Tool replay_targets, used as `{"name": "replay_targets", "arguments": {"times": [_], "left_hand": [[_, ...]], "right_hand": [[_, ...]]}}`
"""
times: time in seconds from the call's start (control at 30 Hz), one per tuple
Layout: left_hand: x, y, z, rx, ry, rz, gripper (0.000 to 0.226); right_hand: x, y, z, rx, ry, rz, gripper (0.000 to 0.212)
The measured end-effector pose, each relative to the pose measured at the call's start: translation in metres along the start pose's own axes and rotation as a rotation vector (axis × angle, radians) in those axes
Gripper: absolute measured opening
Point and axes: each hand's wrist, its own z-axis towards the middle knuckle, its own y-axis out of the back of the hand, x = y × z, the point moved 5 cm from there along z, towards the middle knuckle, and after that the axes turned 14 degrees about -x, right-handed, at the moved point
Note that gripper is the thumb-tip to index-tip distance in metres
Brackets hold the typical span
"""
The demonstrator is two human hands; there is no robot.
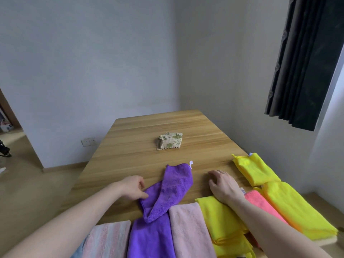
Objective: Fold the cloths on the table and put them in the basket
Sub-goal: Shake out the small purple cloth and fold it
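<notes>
A purple cloth lies crumpled on the wooden table, one end folded over itself. My left hand pinches its left edge between thumb and fingers. My right hand rests on the bare wood to the right of it, fingers relaxed, holding nothing. Along the near edge lie a striped pink cloth, another purple cloth, a pale pink cloth, a yellow cloth under my right forearm, and a coral cloth. No basket is in view.
A folded beige floral cloth sits mid-table. Two yellow cloths lie along the right edge. A dark curtain hangs at upper right. Open floor and a doorway are on the left.
</notes>
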Motion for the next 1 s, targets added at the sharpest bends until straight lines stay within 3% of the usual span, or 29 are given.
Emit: {"name": "replay_targets", "arguments": {"times": [0.13, 0.4, 0.57, 0.77, 1.0], "left_hand": [[-0.006, 0.000, 0.008, -0.096, -0.019, -0.041, 0.016], [-0.033, 0.052, 0.012, -0.322, 0.047, -0.290, 0.017], [-0.069, 0.119, -0.010, -0.538, -0.135, -0.253, 0.021], [-0.112, 0.189, -0.035, -0.743, -0.279, -0.278, 0.015], [-0.148, 0.260, -0.058, -0.885, -0.398, -0.455, 0.020]], "right_hand": [[-0.001, 0.000, 0.000, -0.010, -0.005, 0.000, 0.040], [-0.002, 0.003, 0.002, -0.015, -0.069, 0.056, 0.036], [0.015, 0.033, 0.019, -0.037, -0.173, 0.162, 0.039], [0.088, 0.090, 0.038, -0.052, -0.031, 0.275, 0.040], [0.178, 0.171, 0.053, -0.051, 0.180, 0.399, 0.060]]}}
